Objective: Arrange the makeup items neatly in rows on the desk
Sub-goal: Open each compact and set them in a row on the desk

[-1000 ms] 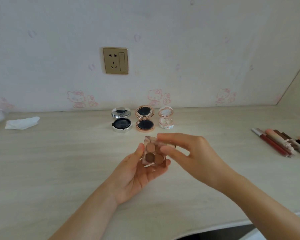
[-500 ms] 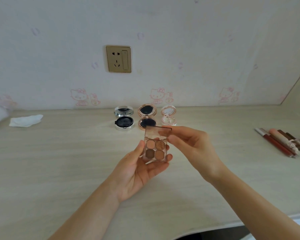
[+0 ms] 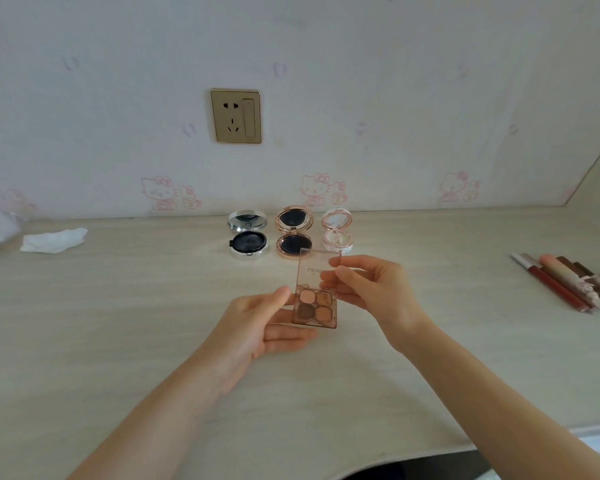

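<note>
Lid now swung fully up on the eyeshadow palette [image 3: 315, 308], opened like the compacts.
Left hand [image 3: 257, 327] is gripping the base; right hand [image 3: 371, 289] is pinching the lid, above desk [image 3: 118, 341] centre.

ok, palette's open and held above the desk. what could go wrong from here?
1. The eyeshadow palette is held in the air: left hand at the base, right hand pinching the clear lid. A slip could drop it open, pans down.
2. The three open compacts sit right behind it; setting it down there could knock them out of line.
3. The lid may strain if pulled further back.
</note>
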`<state>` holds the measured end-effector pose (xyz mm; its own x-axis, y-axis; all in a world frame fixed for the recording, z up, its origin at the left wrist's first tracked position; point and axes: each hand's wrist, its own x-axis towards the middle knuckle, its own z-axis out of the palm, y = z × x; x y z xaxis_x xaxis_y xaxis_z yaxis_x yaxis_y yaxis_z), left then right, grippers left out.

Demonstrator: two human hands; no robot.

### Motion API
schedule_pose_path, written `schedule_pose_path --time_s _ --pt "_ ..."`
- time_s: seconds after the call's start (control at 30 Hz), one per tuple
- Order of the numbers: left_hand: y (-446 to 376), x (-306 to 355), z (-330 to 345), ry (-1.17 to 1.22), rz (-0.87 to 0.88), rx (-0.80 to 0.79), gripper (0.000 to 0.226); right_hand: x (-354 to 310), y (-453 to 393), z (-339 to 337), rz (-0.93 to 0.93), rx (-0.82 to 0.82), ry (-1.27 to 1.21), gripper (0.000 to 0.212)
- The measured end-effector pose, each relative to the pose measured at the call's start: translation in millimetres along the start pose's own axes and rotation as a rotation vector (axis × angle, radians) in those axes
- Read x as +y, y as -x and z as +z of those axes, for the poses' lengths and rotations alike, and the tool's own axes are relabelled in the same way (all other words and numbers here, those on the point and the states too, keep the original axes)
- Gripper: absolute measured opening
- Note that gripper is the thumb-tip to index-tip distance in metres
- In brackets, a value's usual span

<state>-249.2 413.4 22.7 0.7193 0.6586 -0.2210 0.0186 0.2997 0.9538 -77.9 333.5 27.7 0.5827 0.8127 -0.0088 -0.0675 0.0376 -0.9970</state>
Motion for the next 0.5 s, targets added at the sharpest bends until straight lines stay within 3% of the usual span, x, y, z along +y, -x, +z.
schedule_pose_path --time_s 0.07,0.13,0.27,0.4,0.5 --pt "4.2 -2.3 -10.1 -0.278 0.153 0.088 0.025 4.6 -0.9 -1.3 0.029 -0.011 0.011 0.015" --pt "4.7 -8.4 -22.7 -0.612 0.306 0.141 0.033 8.9 -0.4 -0.7 0.049 -0.021 0.014 0.014" --pt "2.8 -23.4 -36.3 -1.138 0.57 0.14 0.043 17.1 1.5 5.9 0.057 -0.044 0.065 0.014" --pt "-1.6 -34.8 -42.8 -1.247 0.747 0.091 0.034 22.8 2.4 9.1 0.021 -0.076 0.147 0.013" --pt "-3.3 -38.9 -44.9 -1.239 0.784 0.081 0.035 24.7 2.4 8.6 -0.026 -0.076 0.29 0.015"
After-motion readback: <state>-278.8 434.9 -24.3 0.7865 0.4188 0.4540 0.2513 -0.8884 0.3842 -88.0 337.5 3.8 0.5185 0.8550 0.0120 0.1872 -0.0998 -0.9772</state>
